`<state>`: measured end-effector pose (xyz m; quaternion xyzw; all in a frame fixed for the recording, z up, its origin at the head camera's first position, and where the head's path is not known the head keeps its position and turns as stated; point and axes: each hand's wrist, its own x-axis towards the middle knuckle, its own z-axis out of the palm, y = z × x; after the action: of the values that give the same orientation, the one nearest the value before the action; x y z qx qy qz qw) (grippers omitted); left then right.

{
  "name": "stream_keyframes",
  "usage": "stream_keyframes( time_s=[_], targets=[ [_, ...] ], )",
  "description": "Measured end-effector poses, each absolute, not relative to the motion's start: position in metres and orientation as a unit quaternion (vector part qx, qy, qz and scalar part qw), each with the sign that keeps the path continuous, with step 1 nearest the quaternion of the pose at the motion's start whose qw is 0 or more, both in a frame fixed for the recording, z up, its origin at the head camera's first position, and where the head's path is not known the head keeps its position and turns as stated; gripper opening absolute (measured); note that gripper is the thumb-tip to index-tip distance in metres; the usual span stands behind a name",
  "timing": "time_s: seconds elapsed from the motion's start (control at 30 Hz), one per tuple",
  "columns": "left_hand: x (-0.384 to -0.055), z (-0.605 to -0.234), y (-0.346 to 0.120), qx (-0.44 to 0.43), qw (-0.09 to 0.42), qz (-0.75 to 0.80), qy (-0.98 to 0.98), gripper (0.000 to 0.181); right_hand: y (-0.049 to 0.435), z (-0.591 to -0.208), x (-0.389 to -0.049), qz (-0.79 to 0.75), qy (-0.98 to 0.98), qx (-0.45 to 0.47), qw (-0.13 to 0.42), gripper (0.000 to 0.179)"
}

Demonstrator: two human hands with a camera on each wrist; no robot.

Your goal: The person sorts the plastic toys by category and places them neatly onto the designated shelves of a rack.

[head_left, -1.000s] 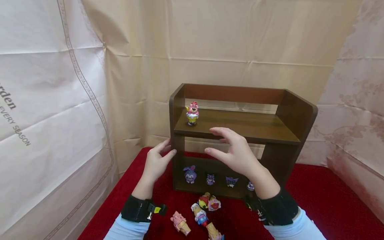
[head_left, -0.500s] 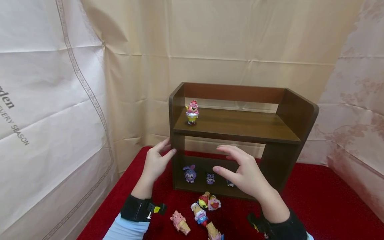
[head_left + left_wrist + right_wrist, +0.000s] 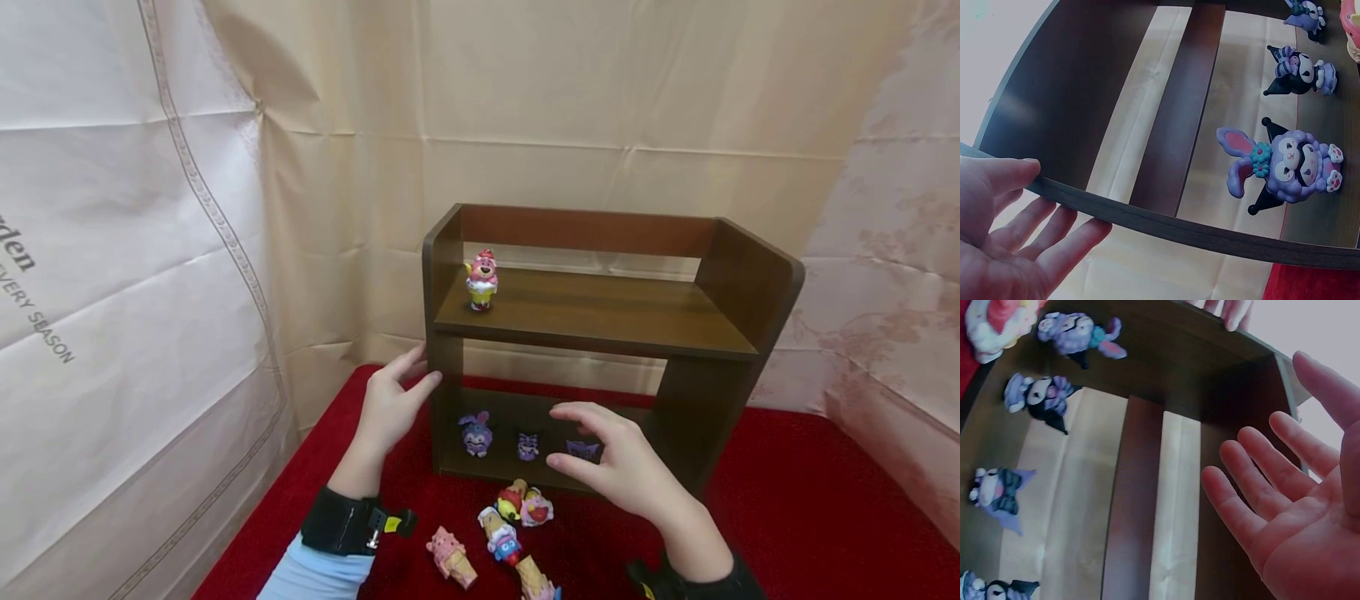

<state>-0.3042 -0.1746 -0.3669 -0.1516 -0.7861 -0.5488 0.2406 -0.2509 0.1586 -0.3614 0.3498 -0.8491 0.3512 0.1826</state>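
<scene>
My left hand [image 3: 392, 406] rests its straight fingers against the left side panel of a dark brown two-tier shelf [image 3: 600, 342]; in the left wrist view its thumb lies at the panel's front edge. Nothing is in my right hand [image 3: 626, 462], fingers spread, in front of the lower tier. A purple rabbit-eared figurine [image 3: 476, 435], a smaller purple figurine [image 3: 528, 447] and a bat-eared one [image 3: 582, 451] line the lower tier. A further figurine [image 3: 997, 590] shows only in the right wrist view. On the upper tier stands a pink bear figurine [image 3: 482, 283] in a yellow cup.
Several ice-cream-cone figurines lie on the red cloth [image 3: 817, 500] before the shelf, among them a pink one [image 3: 452, 557] and a blue-faced one [image 3: 501, 537]. Beige curtain [image 3: 600, 100] hangs behind, with a white sheet [image 3: 127, 250] at left.
My right hand has come down from the upper tier's edge to before the lower tier, and shifted slightly right. My left hand has stayed at the side panel.
</scene>
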Motion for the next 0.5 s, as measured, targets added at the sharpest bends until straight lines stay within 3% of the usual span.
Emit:
stream_keyframes(
  time_s=[0.5],
  targets=[
    [-0.297, -0.359, -0.170, -0.132, 0.230, -0.552, -0.791, 0.051, 0.166, -0.378, -0.258, 0.306, -0.876, 0.361, 0.096, 0.049]
  ],
)
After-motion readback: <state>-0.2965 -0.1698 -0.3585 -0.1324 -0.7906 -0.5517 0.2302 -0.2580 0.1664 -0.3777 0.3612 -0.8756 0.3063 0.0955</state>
